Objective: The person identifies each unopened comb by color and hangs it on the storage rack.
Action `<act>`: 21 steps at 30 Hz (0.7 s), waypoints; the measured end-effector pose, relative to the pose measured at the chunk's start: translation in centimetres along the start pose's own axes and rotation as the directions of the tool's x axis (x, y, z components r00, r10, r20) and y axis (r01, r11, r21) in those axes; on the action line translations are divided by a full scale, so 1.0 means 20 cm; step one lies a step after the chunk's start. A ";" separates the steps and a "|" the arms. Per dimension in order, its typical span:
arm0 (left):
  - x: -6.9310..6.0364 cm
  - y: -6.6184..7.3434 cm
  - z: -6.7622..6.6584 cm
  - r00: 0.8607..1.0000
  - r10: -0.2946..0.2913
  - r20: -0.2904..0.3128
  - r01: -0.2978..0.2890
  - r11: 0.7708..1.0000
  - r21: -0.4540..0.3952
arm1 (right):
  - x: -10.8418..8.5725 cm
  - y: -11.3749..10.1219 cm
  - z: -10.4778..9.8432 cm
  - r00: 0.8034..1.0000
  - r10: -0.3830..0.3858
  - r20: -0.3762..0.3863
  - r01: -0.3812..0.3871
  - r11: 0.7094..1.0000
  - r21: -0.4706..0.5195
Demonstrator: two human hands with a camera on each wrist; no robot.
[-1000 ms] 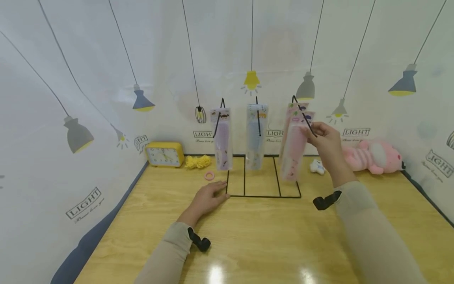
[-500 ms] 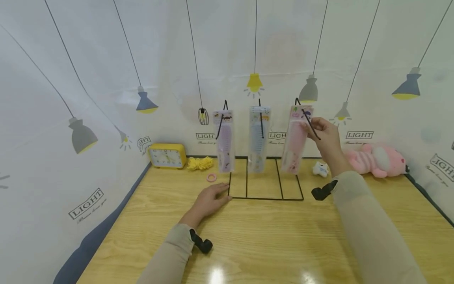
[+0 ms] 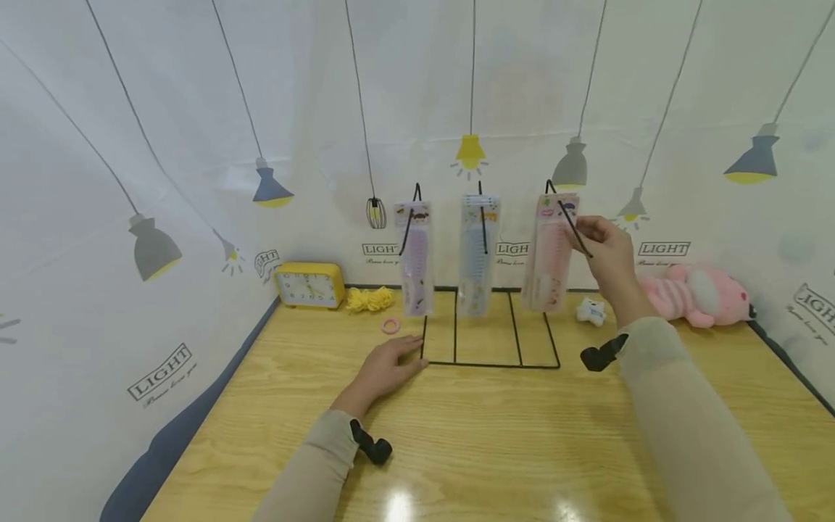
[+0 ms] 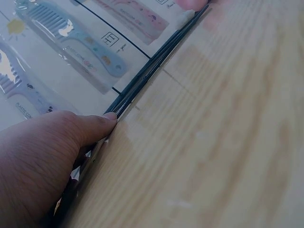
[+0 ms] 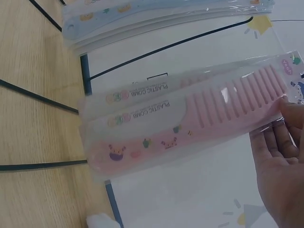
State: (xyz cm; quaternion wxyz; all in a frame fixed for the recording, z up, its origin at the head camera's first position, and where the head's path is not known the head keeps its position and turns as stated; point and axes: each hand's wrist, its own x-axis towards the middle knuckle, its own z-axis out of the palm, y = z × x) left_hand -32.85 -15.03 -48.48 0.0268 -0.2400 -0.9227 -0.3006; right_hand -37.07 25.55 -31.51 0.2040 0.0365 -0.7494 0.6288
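Note:
My right hand [image 3: 609,257] pinches the upper right edge of a packaged pink comb [image 3: 551,254], which hangs from the right hook of a black wire rack [image 3: 489,365]. In the right wrist view the thumb lies on the front of the packet, and another pink comb packet [image 5: 107,97] shows just behind it. Resting on the table, my left hand [image 3: 385,368] touches the front left corner of the rack's base with extended fingers; in the left wrist view the thumb [image 4: 97,126] meets the wire. A packaged purple comb [image 3: 414,272] and packaged blue combs [image 3: 474,261] hang from the other hooks.
Left of the rack are a yellow clock [image 3: 309,285], a bundle of yellow string [image 3: 369,299] and a pink ring [image 3: 391,325]. To the right lie a small white star-shaped item [image 3: 591,312] and a pink plush toy [image 3: 701,293]. A lamp-printed backdrop [image 3: 313,109] stands behind.
The front pink comb packet has moved back and up along its hook, closer to the one behind it, with my right hand on it. My left hand stays at the rack's corner.

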 end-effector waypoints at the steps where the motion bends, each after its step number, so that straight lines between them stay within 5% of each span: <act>1: 0.00 0.00 0.00 1.000 0.004 -0.003 -0.004 1.000 0.000 | 0.00 0.00 -0.01 1.000 0.000 0.004 0.000 1.000 0.003; 21: 0.02 -0.02 -0.02 0.998 0.041 -0.055 -0.044 0.998 -0.055 | -0.05 0.04 -0.04 0.999 -0.008 0.049 0.013 0.994 -0.109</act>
